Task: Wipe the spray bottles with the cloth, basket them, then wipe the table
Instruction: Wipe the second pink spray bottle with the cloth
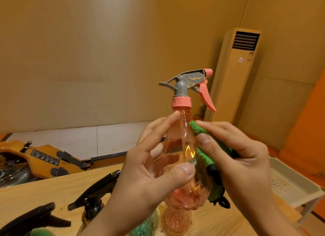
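Observation:
My left hand (pixel 149 167) holds a clear pink spray bottle (pixel 182 147) upright in the air, fingers wrapped around its body. The bottle has a grey sprayer head with a pink trigger and collar. My right hand (pixel 233 153) presses a green cloth (pixel 204 147) with a dark edge against the bottle's right side. Two spray bottles with black trigger heads (pixel 95 191) (pixel 33 218) stand on the wooden table (pixel 44 188) at the lower left. Another pink bottle (pixel 175 220) stands below the held one, with a green bottle (pixel 146 225) beside it.
A white perforated basket (pixel 290 181) sits at the table's right edge. An orange machine (pixel 44 158) lies on the floor beyond the table at the left. A tall air conditioner (pixel 235 73) stands against the back wall.

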A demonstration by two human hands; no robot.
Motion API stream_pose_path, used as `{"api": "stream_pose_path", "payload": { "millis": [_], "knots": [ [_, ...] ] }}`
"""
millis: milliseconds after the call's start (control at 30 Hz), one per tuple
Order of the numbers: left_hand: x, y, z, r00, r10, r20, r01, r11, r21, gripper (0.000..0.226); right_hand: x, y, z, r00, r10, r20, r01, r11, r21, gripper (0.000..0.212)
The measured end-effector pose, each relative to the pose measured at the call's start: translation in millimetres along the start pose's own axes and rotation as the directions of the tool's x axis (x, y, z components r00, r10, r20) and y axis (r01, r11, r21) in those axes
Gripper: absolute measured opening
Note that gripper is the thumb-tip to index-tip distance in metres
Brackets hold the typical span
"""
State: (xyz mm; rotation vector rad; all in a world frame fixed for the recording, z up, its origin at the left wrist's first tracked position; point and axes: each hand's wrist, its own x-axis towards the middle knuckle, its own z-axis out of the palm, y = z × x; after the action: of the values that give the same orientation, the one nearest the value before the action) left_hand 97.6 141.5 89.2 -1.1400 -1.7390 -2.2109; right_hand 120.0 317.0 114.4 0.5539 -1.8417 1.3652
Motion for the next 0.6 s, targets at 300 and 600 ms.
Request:
{"api": "stream_pose_path", "payload": {
  "millis": [300, 600],
  "knots": [
    [-1, 1, 2, 0.999, 0.032, -0.024, -0.031, 0.999, 0.029, 0.069, 11, -4, 1, 0.998, -0.068, 0.008, 0.069, 0.991, -0.118, 0.024],
    [-2, 1, -2, 0.999, 0.04, -0.003, -0.04, 0.999, 0.027, 0.073, 13, -5, 7, 0.999, -0.051, 0.008, 0.052, 0.997, -0.059, 0.021]
  ]
}}
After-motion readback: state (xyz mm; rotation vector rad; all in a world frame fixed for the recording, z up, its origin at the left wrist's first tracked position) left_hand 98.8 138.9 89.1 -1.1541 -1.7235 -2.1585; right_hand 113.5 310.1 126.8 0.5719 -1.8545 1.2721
